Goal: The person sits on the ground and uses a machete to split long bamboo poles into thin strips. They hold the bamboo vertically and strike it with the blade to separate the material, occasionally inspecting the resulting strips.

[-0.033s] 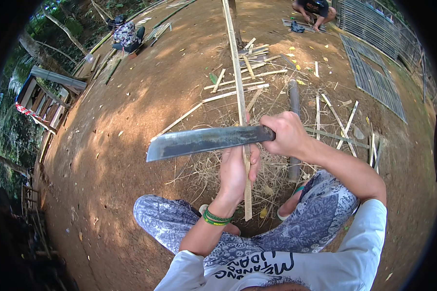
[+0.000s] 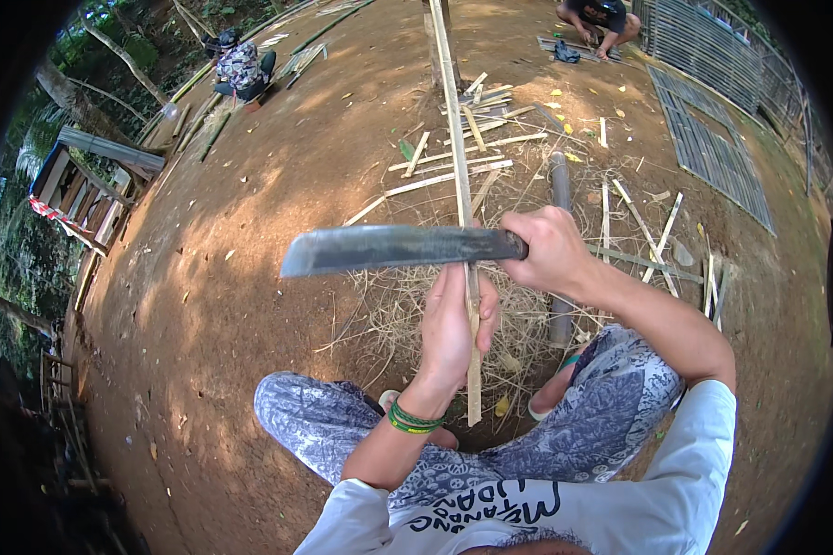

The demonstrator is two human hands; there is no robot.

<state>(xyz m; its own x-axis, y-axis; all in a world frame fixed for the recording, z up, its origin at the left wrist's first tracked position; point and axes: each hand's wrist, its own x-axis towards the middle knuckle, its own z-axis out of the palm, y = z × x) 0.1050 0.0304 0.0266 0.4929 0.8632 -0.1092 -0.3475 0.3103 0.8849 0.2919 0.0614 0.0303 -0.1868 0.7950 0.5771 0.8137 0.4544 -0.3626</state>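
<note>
My left hand [image 2: 453, 324] grips a long thin bamboo strip [image 2: 455, 139] that runs from near my knees far up the picture. My right hand [image 2: 551, 248] is closed on the handle of a long grey machete [image 2: 393, 250]. Its blade lies crosswise over the strip, pointing left, just above my left hand. I squat on bare brown earth, with patterned trousers [image 2: 611, 416] and a green wristband [image 2: 409, 421] in view.
Dry shavings and several cut bamboo slats [image 2: 453, 171] lie on the ground ahead, with a thick bamboo pole [image 2: 560, 185] beside them. Woven bamboo panels [image 2: 713, 157] lie at the right. One person squats at the top right [image 2: 602, 18], another at the top left [image 2: 241, 65]. Wooden frames [image 2: 83, 194] stand left.
</note>
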